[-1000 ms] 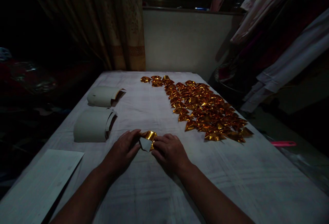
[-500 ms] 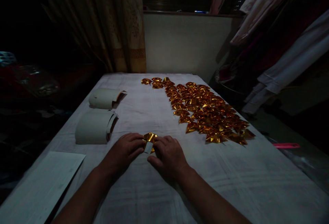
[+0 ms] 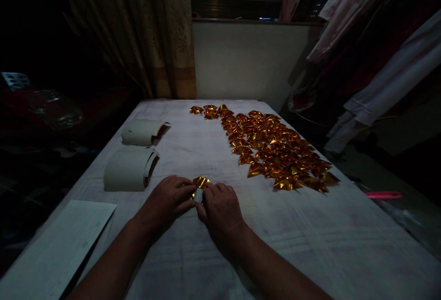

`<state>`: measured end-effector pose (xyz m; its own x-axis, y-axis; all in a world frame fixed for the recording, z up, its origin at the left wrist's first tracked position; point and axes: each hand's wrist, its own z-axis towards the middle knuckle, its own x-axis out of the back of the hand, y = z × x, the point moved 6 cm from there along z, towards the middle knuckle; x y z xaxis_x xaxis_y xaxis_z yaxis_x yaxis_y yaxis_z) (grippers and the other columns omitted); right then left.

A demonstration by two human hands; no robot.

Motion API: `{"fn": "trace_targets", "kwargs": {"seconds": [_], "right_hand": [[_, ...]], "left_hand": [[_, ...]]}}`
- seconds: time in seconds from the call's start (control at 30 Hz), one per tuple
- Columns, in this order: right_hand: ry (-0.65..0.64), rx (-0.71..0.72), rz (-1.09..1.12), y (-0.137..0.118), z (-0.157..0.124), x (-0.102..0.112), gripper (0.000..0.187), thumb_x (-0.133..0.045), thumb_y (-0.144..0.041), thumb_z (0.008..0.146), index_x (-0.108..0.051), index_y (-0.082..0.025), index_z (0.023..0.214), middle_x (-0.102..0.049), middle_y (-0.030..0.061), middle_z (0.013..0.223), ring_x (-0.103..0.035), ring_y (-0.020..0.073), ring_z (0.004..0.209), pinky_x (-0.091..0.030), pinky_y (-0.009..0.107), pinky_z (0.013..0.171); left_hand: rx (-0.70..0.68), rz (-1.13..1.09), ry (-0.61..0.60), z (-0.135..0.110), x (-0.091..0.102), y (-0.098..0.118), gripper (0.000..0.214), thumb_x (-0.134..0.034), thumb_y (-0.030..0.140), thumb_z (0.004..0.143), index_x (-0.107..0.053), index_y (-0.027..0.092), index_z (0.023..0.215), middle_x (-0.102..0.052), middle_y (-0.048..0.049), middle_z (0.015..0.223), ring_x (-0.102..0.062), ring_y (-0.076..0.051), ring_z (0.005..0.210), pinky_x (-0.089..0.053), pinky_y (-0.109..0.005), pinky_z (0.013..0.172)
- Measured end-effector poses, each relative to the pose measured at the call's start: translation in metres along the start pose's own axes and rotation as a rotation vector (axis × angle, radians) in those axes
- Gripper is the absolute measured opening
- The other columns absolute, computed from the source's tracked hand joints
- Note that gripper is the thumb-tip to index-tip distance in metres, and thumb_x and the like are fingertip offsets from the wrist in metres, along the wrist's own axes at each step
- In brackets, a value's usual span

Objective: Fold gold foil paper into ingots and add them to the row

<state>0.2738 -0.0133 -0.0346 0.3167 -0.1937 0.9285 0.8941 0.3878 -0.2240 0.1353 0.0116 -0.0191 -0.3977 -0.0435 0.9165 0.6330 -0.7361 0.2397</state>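
A small piece of gold foil paper [image 3: 200,182] lies on the white cloth-covered table [image 3: 310,226], pinched between both hands. My left hand [image 3: 167,200] grips its left side with fingers closed. My right hand [image 3: 219,209] presses against its right side, fingers curled over it, so most of the paper is hidden. To the right, beyond the hands, lies a large spread of several folded gold foil pieces [image 3: 275,150].
Two curled stacks of white-backed paper, the nearer stack [image 3: 129,169] and the farther stack [image 3: 143,132], lie at the left. A flat white sheet [image 3: 58,245] sits at the near left corner. A curtain [image 3: 151,33] hangs behind; clothes [image 3: 379,61] hang at right. A pink object [image 3: 383,195] lies off the right edge.
Both hands have closed in toward each other over the gold paper. The white underside that showed earlier is now almost hidden and the piece looks smaller.
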Motion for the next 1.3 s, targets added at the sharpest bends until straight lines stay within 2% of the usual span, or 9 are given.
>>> {"fn": "trace_targets", "kwargs": {"seconds": [0.2, 0.33, 0.57, 0.73, 1.0, 1.2, 1.3], "right_hand": [[-0.006, 0.015, -0.055, -0.001, 0.001, -0.004, 0.012, -0.067, -0.028, 0.089, -0.066, -0.017, 0.093, -0.072, 0.0105, 0.103, -0.058, 0.0267, 0.088, -0.038, 0.042, 0.074], [-0.031, 0.027, -0.044, 0.002, 0.000, -0.002, 0.014, -0.068, -0.030, 0.088, -0.067, -0.017, 0.094, -0.072, 0.0099, 0.105, -0.060, 0.0267, 0.092, -0.040, 0.041, 0.076], [-0.091, 0.169, -0.051, 0.007, 0.003, 0.003, 0.010, -0.064, -0.024, 0.093, -0.069, -0.018, 0.098, -0.073, 0.0065, 0.107, -0.062, 0.0237, 0.092, -0.042, 0.038, 0.078], [-0.052, 0.253, -0.057, 0.009, 0.002, 0.000, 0.012, -0.060, -0.025, 0.096, -0.069, -0.019, 0.100, -0.072, 0.0080, 0.108, -0.062, 0.0223, 0.092, -0.042, 0.037, 0.077], [-0.019, 0.206, -0.026, 0.012, 0.003, 0.000, 0.013, -0.060, -0.023, 0.096, -0.071, -0.020, 0.101, -0.074, 0.0080, 0.105, -0.063, 0.0215, 0.091, -0.042, 0.035, 0.077], [-0.047, 0.165, 0.015, 0.012, 0.004, 0.006, 0.014, -0.063, -0.025, 0.089, -0.072, -0.020, 0.098, -0.074, 0.0065, 0.105, -0.062, 0.0220, 0.092, -0.044, 0.034, 0.080], [-0.067, 0.149, 0.014, 0.012, 0.006, 0.007, 0.018, -0.064, -0.025, 0.086, -0.073, -0.020, 0.101, -0.074, 0.0066, 0.108, -0.062, 0.0235, 0.093, -0.045, 0.035, 0.079]], "left_hand": [[0.001, 0.033, -0.032, 0.002, 0.000, 0.004, 0.028, -0.067, 0.024, 0.088, -0.068, 0.023, 0.116, -0.071, -0.0078, 0.117, -0.067, -0.024, 0.102, -0.048, -0.046, 0.097], [0.021, 0.077, -0.034, 0.003, -0.006, 0.003, 0.025, -0.065, 0.022, 0.089, -0.068, 0.024, 0.113, -0.073, -0.0065, 0.114, -0.069, -0.024, 0.100, -0.045, -0.050, 0.100], [0.032, 0.063, -0.043, 0.003, -0.004, 0.005, 0.024, -0.063, 0.021, 0.090, -0.068, 0.025, 0.113, -0.073, -0.0054, 0.112, -0.069, -0.022, 0.099, -0.044, -0.048, 0.101], [0.027, 0.079, -0.093, 0.004, -0.001, 0.005, 0.037, -0.063, 0.017, 0.086, -0.065, 0.026, 0.121, -0.071, -0.0053, 0.119, -0.067, -0.023, 0.106, -0.040, -0.050, 0.105], [-0.051, 0.193, -0.102, 0.014, -0.006, 0.008, 0.017, -0.060, 0.015, 0.089, -0.067, 0.023, 0.104, -0.073, -0.0043, 0.101, -0.069, -0.020, 0.091, -0.044, -0.041, 0.095], [-0.081, 0.249, -0.177, 0.013, -0.005, 0.010, 0.030, -0.073, 0.027, 0.084, -0.062, 0.022, 0.111, -0.071, -0.0058, 0.106, -0.067, -0.023, 0.094, -0.044, -0.040, 0.092], [-0.074, 0.289, -0.188, 0.015, -0.008, 0.010, 0.030, -0.076, 0.032, 0.082, -0.061, 0.021, 0.106, -0.071, -0.0058, 0.102, -0.067, -0.023, 0.092, -0.044, -0.040, 0.090]]}}
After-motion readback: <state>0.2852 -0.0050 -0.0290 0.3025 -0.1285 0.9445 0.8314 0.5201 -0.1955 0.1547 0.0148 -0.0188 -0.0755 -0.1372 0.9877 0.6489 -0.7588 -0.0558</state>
